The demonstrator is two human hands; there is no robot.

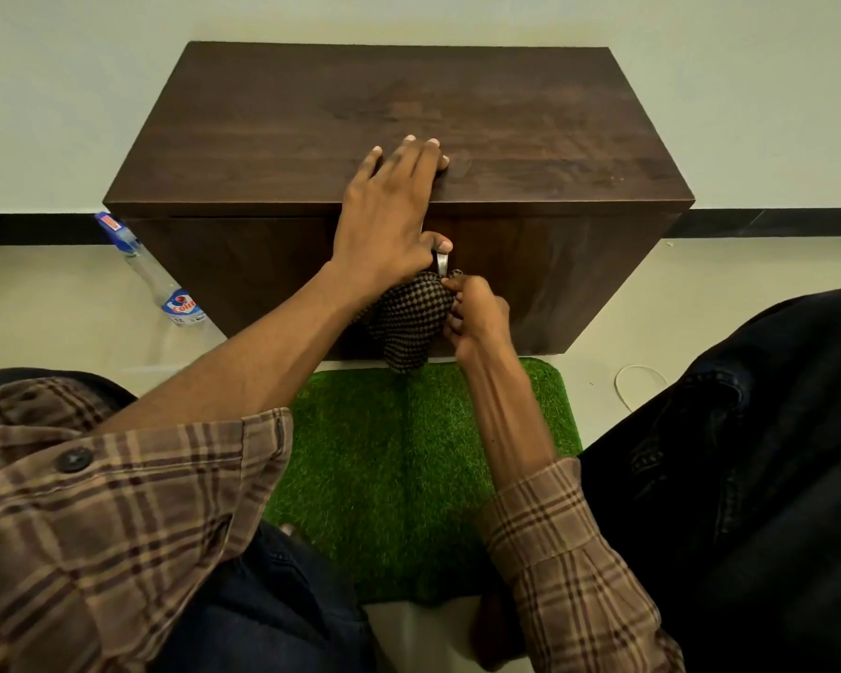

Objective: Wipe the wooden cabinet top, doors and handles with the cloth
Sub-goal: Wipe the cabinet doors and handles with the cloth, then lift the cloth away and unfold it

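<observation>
A: Where's the cloth (409,323) right now?

B: Bunched against the front of the wooden cabinet (399,119), about mid-width, hanging down from the metal handle (442,263) to just above the green mat (409,478). Only a short silver stretch of the handle shows above the checked fabric.

A: Who has hold of it?

B: The right hand (477,315). Its fingers are curled and pinching the cloth's upper right edge, right at the base of the visible handle. So the handle sits just above and slightly left of those fingertips, touching or very nearly so.

A: And the handle's run?

B: Its long axis looks vertical, up and down the door face. I'd judge the coming rub has to travel along that line, upward from where the cloth is wrapped.

A: The other hand?

B: The left hand (389,211) lies over the front edge of the top, fingers straight and spread on the wood, thumb dropping down beside the handle's upper end. It grips nothing; it looks like a brace. The right is the nearer hand for the wiping.

A: Anything else about?

B: A spray bottle (161,279) stands on the floor at the cabinet's left corner, and a thin white cord (622,386) lies on the floor to the right.
</observation>
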